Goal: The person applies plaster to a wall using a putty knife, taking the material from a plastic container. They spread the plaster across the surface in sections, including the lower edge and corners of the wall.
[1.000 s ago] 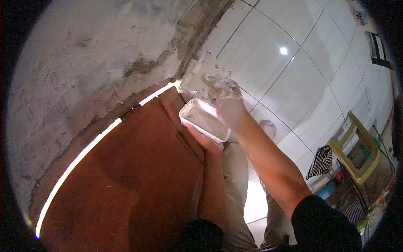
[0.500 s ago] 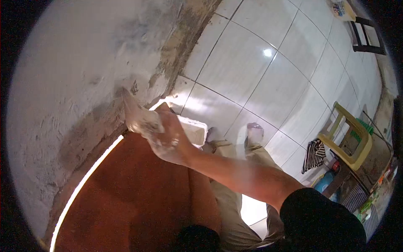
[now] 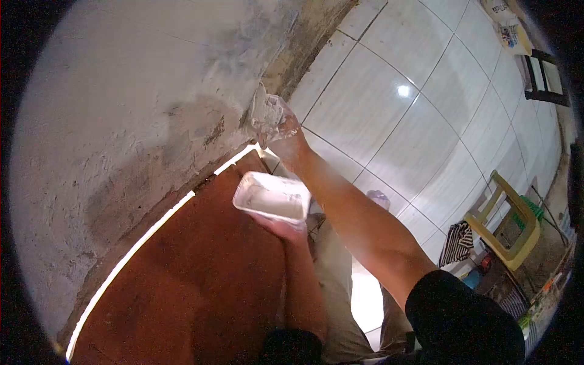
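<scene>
A white rectangular tub [image 3: 272, 214] with pale paste inside rests on my left hand [image 3: 283, 226], whose fingers are under and around its lower side. Above it, my right hand [image 3: 283, 131] is closed on a flat tool [image 3: 260, 112] smeared with white paste. White paste also coats the fingers. The tool's edge is at the rough plastered wall [image 3: 152, 91], near the wall's lower edge. Below the tub lies a reddish-brown surface [image 3: 182, 274] with a bright strip of light along the wall side.
Pale floor tiles [image 3: 389, 85] spread to the right. A yellowish frame [image 3: 502, 243], a striped cloth [image 3: 456, 243] and assorted items stand at the lower right. A dark frame [image 3: 547, 78] and bags [image 3: 514, 38] are at the upper right. My legs show below.
My right hand has moved up and right along the wall with the tool. The tub, mostly hidden before behind my right hand and forearm, now shows fully in my left hand. The view has shifted slightly.
</scene>
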The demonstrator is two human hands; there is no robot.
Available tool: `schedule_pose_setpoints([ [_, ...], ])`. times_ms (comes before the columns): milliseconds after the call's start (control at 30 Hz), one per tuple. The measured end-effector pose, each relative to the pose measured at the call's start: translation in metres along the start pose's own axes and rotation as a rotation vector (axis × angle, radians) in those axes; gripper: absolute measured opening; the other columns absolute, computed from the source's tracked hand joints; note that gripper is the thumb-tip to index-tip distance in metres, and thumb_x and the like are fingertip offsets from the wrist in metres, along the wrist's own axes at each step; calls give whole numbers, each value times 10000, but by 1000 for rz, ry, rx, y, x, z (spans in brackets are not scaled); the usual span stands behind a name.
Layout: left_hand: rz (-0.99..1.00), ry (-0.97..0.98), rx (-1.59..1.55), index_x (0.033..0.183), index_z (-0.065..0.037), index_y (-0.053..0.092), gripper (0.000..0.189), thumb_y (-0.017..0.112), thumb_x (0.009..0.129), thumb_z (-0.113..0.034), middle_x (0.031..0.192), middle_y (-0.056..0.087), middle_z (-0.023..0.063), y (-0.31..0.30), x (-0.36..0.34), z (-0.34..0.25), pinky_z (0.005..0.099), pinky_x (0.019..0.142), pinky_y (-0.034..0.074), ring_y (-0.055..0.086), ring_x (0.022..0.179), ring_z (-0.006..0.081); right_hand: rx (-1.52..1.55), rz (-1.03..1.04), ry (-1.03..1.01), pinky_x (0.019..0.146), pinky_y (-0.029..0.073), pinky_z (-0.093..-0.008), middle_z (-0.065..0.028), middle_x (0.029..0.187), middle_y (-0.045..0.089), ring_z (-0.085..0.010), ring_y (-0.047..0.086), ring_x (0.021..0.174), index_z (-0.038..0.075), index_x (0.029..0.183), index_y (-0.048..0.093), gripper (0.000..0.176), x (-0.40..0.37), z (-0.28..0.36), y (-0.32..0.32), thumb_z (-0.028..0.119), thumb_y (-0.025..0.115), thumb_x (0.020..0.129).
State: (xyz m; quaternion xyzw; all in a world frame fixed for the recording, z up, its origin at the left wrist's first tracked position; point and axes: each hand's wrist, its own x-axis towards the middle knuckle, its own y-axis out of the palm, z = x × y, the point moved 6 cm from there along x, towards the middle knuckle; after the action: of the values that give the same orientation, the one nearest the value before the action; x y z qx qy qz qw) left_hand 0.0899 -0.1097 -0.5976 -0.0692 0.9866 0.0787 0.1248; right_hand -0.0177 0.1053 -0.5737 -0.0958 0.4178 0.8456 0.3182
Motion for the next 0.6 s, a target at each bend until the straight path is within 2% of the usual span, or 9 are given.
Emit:
schedule_pose_setpoints([
  [67,19,-212,-395,1355,-130,285,679,333,868,-601,1314,387,108,-3,-37,15,415,938,400,426,1162,263,-130,-12,-226,709,479,-250,-34,949,569,-117,552,835,67,1116,449,436,-8,16,10,-58,583,721],
  [100,34,-420,-777,1374,-139,270,687,333,868,-600,1366,339,99,4,-56,25,406,982,358,375,1215,257,-115,0,27,743,478,-263,-51,950,567,-139,554,854,65,1114,450,424,1,-5,6,-57,565,725],
  [200,59,-467,-903,1375,-147,269,687,328,866,-605,1371,334,95,-8,-80,16,415,985,354,373,1218,259,-4,55,-169,745,494,-281,-95,1088,541,-188,581,906,47,1157,452,379,-45,17,45,-1,563,798],
  [300,195,-492,-1071,1376,-160,269,687,321,863,-613,1379,325,88,-15,-60,-2,427,991,347,371,1222,261,743,-146,-77,805,460,-283,-109,1138,527,-215,550,993,39,1202,433,445,-64,0,49,5,587,786],
  [367,299,-522,-1159,1377,-168,269,686,317,861,-618,1384,320,84,-23,-42,-21,436,994,343,369,1225,263,-834,-130,-483,831,445,-298,-115,1179,502,-226,529,1026,46,1244,403,501,-85,38,58,42,611,788],
  [433,400,-560,-1253,1379,-176,268,686,312,859,-623,1389,314,79,-28,-26,-39,444,998,339,368,1228,265,-843,-152,-570,788,462,-289,-112,1129,531,-204,554,990,47,1244,400,484,-105,61,54,33,594,801],
  [500,505,-597,-1356,1380,-184,268,687,307,858,-628,1395,308,75,-25,-10,-53,452,1002,334,366,1231,267,-457,138,-209,740,483,-280,-100,1032,572,-172,571,936,21,1236,399,464,-91,55,53,45,584,811],
  [567,581,-639,-1399,1380,-188,268,687,305,857,-631,1397,305,72,2,0,-74,457,1003,332,366,1233,268,-242,-120,-286,701,484,-252,-71,942,598,-141,580,854,15,1177,458,376,-89,47,28,53,568,819],
  [600,329,-596,-947,1367,-147,269,684,383,850,-581,1349,361,85,24,-2,-87,441,937,400,438,1160,257,-330,-155,-177,682,489,-251,-66,931,603,-145,586,826,18,1145,483,344,-81,37,17,53,573,814],
])
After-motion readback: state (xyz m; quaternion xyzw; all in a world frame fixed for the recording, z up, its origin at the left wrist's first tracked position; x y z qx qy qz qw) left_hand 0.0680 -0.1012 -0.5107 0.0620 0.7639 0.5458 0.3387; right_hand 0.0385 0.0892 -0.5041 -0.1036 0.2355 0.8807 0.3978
